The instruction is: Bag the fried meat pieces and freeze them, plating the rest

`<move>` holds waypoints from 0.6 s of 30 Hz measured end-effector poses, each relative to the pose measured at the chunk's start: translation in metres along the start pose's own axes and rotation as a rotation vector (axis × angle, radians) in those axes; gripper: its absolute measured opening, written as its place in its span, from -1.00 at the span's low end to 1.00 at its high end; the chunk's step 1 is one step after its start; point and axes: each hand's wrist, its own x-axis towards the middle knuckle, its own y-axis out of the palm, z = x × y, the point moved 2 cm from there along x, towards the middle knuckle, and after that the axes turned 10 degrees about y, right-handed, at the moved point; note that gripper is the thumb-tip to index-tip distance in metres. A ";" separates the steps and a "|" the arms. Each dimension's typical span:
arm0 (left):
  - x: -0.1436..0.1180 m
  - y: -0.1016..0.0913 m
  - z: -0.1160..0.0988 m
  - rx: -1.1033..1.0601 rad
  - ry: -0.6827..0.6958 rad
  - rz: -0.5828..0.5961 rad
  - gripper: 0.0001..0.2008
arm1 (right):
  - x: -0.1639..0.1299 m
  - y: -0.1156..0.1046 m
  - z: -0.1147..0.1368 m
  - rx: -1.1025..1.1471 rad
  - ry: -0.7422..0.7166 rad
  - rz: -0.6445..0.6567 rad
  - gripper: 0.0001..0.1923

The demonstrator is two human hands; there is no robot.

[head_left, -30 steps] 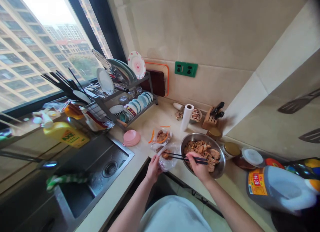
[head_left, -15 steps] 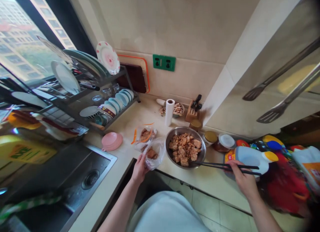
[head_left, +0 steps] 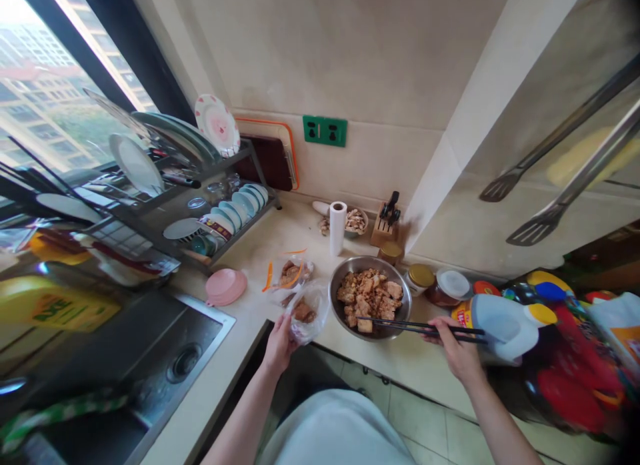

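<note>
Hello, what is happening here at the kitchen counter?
A person stands at the counter. The right hand holds black chopsticks, their tips over a steel bowl of browned meat pieces. The left hand grips a clear plastic bag with a few pieces inside, just left of the bowl.

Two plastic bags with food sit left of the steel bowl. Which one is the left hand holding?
The nearer bag, at the counter edge; the left hand grips it. The orange-trimmed bag lies behind, untouched.
</note>
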 end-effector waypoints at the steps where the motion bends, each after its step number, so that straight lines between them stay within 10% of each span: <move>1: 0.000 0.000 -0.001 0.006 0.002 0.001 -0.66 | -0.001 -0.001 -0.001 0.007 -0.012 -0.016 -0.53; 8: -0.002 0.001 -0.003 0.014 0.037 0.021 -0.67 | 0.002 -0.011 0.013 0.090 -0.149 -0.102 -0.64; 18: -0.004 0.003 -0.013 0.008 0.062 0.065 -0.52 | -0.005 0.182 0.027 -0.217 -0.343 0.278 -0.63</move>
